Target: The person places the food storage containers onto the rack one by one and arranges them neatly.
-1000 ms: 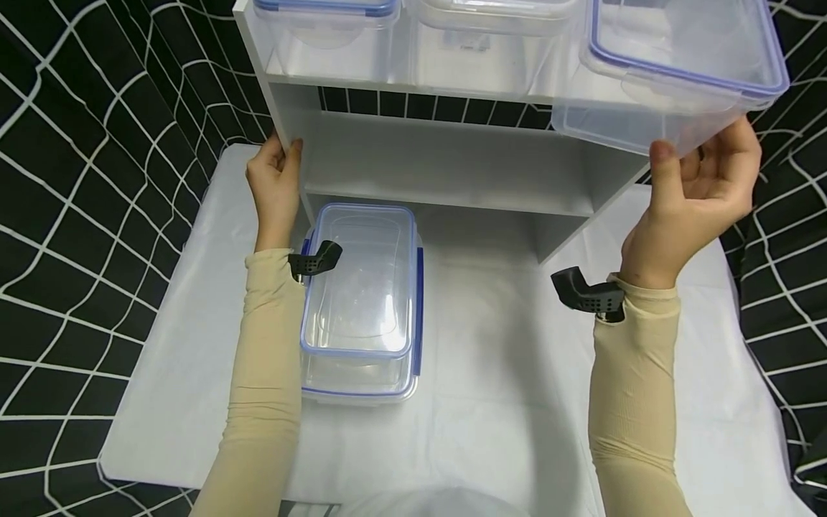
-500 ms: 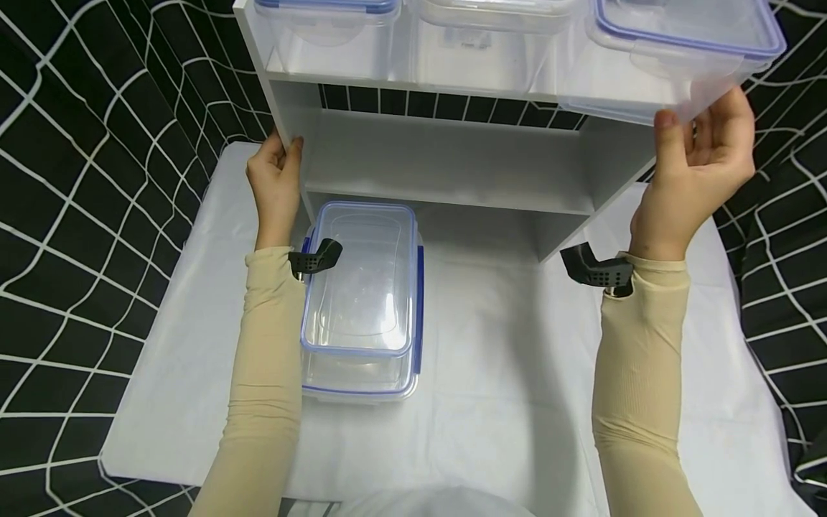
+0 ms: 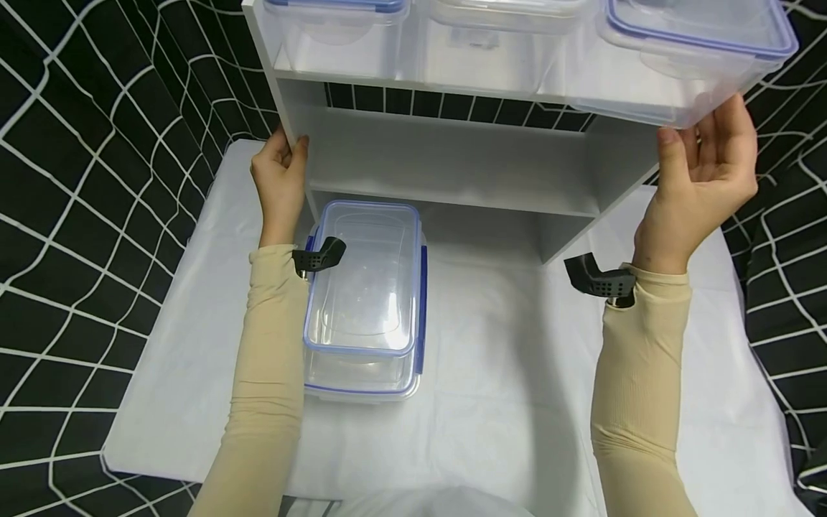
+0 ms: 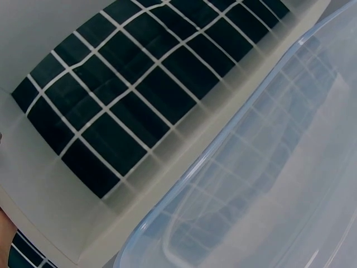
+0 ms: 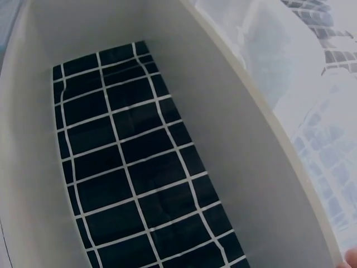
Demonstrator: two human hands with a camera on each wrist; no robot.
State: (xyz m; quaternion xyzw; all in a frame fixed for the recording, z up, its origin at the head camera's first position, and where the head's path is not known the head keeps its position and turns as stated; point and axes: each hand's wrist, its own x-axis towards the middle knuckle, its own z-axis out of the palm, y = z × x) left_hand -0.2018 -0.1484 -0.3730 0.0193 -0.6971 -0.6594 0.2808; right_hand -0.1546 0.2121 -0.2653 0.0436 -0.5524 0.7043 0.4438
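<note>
My left hand (image 3: 279, 183) grips the left side panel of a white shelf unit (image 3: 452, 154), thumb on its inner side. At the upper right, my right hand (image 3: 701, 183) holds the lower front right corner of a clear plastic food container (image 3: 672, 86) with a blue-edged lid. That container sits on the top shelf at a slant, its front right corner jutting past the shelf edge. To its left on the same shelf stand a clear container with a whitish lid (image 3: 497, 50) and another with a blue-edged lid (image 3: 339, 36). Most fingers of the left hand are hidden behind the panel.
Two stacked lidded containers (image 3: 362, 280) lie on the white-covered table (image 3: 491, 402), partly under the shelf unit and beside my left forearm. Black cloth with white grid lines (image 3: 84, 215) hangs around the table. The shelf unit's back is partly uncovered.
The container in my right hand has moved back and up onto the top shelf, its overhang shrinking. My right hand went along with it. The left hand keeps its grip on the panel.
</note>
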